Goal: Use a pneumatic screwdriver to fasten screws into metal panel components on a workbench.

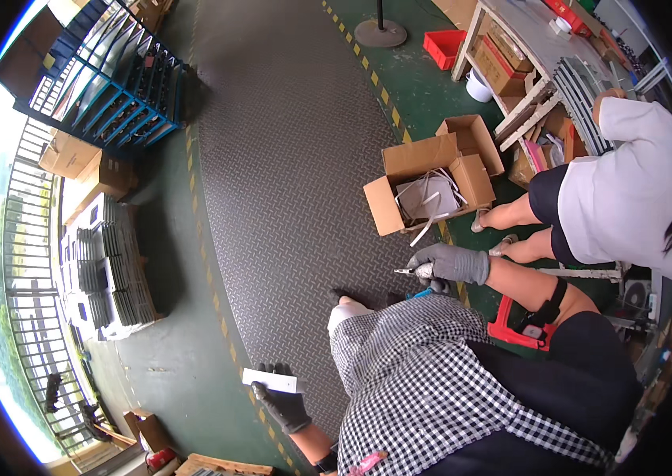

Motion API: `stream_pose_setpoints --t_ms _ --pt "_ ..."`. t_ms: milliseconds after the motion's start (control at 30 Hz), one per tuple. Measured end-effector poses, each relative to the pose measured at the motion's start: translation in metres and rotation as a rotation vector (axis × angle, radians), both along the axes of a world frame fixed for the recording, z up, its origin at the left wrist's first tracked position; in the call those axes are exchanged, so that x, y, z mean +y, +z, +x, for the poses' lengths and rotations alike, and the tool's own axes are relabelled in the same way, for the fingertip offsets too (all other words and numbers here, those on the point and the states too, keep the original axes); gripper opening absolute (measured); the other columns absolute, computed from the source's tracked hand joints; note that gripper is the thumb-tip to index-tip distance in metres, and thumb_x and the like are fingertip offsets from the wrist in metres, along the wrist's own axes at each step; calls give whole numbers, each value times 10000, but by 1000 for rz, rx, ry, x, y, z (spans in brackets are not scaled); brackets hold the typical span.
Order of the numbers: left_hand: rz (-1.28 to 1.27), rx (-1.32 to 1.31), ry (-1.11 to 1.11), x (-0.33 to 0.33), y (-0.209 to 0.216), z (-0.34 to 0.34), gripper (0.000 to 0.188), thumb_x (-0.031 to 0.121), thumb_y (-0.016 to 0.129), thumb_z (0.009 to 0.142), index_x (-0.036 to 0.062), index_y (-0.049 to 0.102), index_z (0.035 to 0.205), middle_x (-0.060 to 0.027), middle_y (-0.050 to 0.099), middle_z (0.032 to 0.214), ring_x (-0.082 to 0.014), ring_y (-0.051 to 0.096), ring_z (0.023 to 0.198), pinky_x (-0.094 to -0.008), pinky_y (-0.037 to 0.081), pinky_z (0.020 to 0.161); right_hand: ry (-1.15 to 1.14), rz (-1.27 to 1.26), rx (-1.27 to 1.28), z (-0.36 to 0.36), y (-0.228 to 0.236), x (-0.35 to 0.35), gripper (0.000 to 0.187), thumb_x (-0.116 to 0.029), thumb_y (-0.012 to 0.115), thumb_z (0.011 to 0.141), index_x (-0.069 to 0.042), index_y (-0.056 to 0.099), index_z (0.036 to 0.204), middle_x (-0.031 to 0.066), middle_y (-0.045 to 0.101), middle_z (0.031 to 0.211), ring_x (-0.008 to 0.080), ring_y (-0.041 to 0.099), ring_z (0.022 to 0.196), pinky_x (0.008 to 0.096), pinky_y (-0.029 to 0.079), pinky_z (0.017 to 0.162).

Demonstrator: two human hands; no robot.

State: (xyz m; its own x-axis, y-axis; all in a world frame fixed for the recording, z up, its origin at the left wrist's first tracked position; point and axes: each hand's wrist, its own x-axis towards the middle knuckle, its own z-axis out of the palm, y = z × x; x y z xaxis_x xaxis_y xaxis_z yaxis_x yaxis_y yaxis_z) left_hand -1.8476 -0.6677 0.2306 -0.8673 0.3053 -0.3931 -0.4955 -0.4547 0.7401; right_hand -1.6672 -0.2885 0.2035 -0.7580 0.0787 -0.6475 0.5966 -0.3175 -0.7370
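Observation:
My left hand (284, 404), in a grey work glove, is closed on a flat white rectangular piece (272, 380) held out over the floor at the lower left. My right hand (456, 263), also gloved in grey, grips small pliers (405, 271) whose metal jaws point left. Most of the pliers' handle is hidden by the fingers. A small blue part shows just below that hand, too covered to name. The checkered apron (431, 373) I wear fills the lower middle.
An open cardboard box (403, 163) with white strips stands ahead of my right hand. Another person (621, 186) stands at the workbench (522, 28) on the right. A red plastic frame (510, 329) is beside my right forearm. Stacked panels (105, 266) and a blue rack (133, 87) stand left.

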Motion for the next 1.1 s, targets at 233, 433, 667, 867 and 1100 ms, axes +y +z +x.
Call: stream_pose_setpoints --t_ms 233,433,667,867,1100 --pt "-96 -79 49 39 -45 -192 381 424 554 837 69 542 975 -76 577 894 -218 544 825 -360 457 765 -69 54 -25 -143 -2 81 345 -330 408 917 -96 623 1052 -51 457 674 30 358 509 192 279 443" --pt "70 -71 -298 202 -16 -383 394 431 542 847 82 553 1031 -65 584 918 -221 548 838 -371 456 780 -264 358 146 -245 -10 136 264 -228 504 893 17 593 931 74 585 768 177 553 693 319 436 660" --pt "-42 84 -493 407 -4 -569 450 468 536 851 62 535 1046 -43 568 985 -212 534 922 -394 399 930 -367 912 98 -368 64 233 177 -203 546 872 -34 520 917 122 568 777 296 589 733 370 442 631" --pt "-35 -98 -517 518 -26 -704 431 452 554 843 79 538 1058 -28 587 953 -194 569 892 -408 383 955 -255 948 53 -480 61 348 166 -221 540 861 -61 551 905 118 578 779 303 588 749 392 440 645" --pt "-45 -57 -504 587 -22 -864 503 451 541 853 111 456 1215 -62 546 1115 -204 524 1016 -412 393 984 456 776 -116 -611 90 448 218 -274 485 871 -76 562 918 135 605 785 323 599 752 437 458 680"
